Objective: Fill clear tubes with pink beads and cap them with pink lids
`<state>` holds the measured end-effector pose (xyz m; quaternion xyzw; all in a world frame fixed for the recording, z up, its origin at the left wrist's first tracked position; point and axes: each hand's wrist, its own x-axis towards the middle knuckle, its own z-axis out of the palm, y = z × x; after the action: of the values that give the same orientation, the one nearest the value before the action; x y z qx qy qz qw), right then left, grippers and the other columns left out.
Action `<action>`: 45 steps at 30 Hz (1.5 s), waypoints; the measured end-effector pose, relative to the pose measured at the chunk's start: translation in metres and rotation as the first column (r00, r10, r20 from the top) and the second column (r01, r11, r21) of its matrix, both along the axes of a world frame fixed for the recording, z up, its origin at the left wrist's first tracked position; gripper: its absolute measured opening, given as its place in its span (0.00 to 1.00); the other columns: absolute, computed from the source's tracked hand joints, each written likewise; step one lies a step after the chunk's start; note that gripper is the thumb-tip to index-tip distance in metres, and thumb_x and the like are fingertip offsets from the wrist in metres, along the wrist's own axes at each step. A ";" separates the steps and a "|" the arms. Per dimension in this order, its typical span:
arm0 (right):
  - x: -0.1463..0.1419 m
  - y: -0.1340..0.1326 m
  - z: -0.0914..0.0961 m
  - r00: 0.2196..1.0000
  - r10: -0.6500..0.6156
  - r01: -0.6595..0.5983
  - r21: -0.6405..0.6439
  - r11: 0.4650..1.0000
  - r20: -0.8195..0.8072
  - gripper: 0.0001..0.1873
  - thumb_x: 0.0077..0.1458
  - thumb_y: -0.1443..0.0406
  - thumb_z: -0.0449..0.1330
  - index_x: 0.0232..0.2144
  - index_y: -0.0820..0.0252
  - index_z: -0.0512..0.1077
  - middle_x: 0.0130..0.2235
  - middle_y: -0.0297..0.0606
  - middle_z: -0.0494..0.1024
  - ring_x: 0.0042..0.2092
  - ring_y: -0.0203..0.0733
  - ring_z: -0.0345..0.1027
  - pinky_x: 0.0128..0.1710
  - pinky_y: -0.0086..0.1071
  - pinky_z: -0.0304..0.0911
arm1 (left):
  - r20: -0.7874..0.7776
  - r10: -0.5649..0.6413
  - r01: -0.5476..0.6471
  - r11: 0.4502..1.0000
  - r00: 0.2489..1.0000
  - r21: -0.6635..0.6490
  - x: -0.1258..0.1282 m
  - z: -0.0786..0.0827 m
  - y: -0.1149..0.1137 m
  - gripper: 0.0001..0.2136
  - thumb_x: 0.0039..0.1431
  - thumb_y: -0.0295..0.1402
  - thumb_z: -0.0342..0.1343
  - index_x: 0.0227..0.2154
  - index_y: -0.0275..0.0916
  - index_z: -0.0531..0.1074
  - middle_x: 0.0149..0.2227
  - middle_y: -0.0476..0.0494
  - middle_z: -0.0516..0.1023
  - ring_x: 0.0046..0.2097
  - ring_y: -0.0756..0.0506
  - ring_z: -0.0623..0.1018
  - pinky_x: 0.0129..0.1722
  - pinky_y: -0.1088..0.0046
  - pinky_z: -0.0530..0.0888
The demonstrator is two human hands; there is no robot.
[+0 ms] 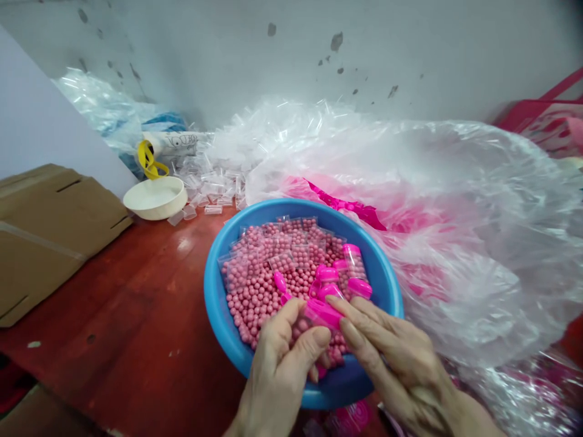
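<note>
A blue basin (pixel 214 285) holds a heap of pink beads (pixel 248 303). Small clear packs (pixel 273 246) filled with the same beads lie on the heap toward the back. My left hand (pixel 285 358) is closed around a small clear jar (pixel 300 328) with pink beads inside, tilted over the basin's near side. Across its top sits a bright pink lid (pixel 322 312). The fingers of my right hand (pixel 392 346) are pressed together against the lid's right end. Beyond my hands, several pink-lidded jars (pixel 354 262) rest on the beads, beside a pink scoop (pixel 280 282).
A large clear plastic bag (pixel 455 182) with pink pieces spreads right of the basin. Loose clear containers (pixel 218 182) pile behind it. To the left are a shallow white dish (pixel 155 199), yellow tape (pixel 148 159) and a cardboard box (pixel 54 237) on the red tabletop (pixel 150 315).
</note>
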<state>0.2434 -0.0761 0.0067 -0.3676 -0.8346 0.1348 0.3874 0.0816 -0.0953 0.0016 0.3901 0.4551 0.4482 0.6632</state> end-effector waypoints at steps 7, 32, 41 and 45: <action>0.001 0.014 0.026 0.994 -0.039 0.007 -0.292 0.957 -0.103 0.12 0.59 0.63 0.54 0.40 0.48 0.77 0.28 0.33 0.78 0.30 0.41 0.72 0.29 0.31 0.71 | 0.115 -0.093 0.094 0.996 0.989 -0.004 -0.001 0.003 0.013 0.03 0.54 0.29 0.59 0.31 0.35 0.72 0.21 0.54 0.68 0.23 0.56 0.66 0.23 0.83 0.62; -0.041 -0.028 -0.035 0.835 -0.407 0.323 -0.269 0.907 -0.369 0.18 0.57 0.68 0.57 0.48 0.45 0.72 0.43 0.30 0.80 0.45 0.45 0.74 0.48 0.40 0.68 | 0.052 0.036 -0.032 0.997 0.998 -0.069 0.000 -0.014 -0.005 0.10 0.54 0.36 0.59 0.36 0.37 0.74 0.29 0.49 0.72 0.31 0.50 0.69 0.31 0.78 0.68; -0.021 -0.016 -0.037 0.980 -0.199 0.197 0.104 0.975 0.015 0.30 0.61 0.71 0.49 0.64 0.57 0.50 0.47 0.45 0.76 0.47 0.46 0.72 0.45 0.37 0.71 | 0.176 0.003 0.006 0.999 0.984 -0.053 -0.003 -0.011 0.005 0.10 0.55 0.37 0.58 0.28 0.35 0.70 0.21 0.52 0.69 0.22 0.55 0.65 0.22 0.82 0.62; -0.008 -0.010 -0.026 0.980 -0.082 0.040 0.224 0.974 0.182 0.31 0.60 0.74 0.48 0.64 0.68 0.46 0.40 0.49 0.78 0.43 0.48 0.74 0.39 0.36 0.73 | 0.130 -0.036 0.043 0.998 0.991 -0.050 -0.005 -0.013 0.005 0.11 0.55 0.39 0.57 0.26 0.35 0.69 0.20 0.51 0.69 0.22 0.55 0.65 0.21 0.81 0.62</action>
<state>0.2358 -0.0865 -0.0194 -0.3592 -0.8659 -0.0058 0.3480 0.0768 -0.0901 -0.0110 0.3516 0.4152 0.4469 0.7101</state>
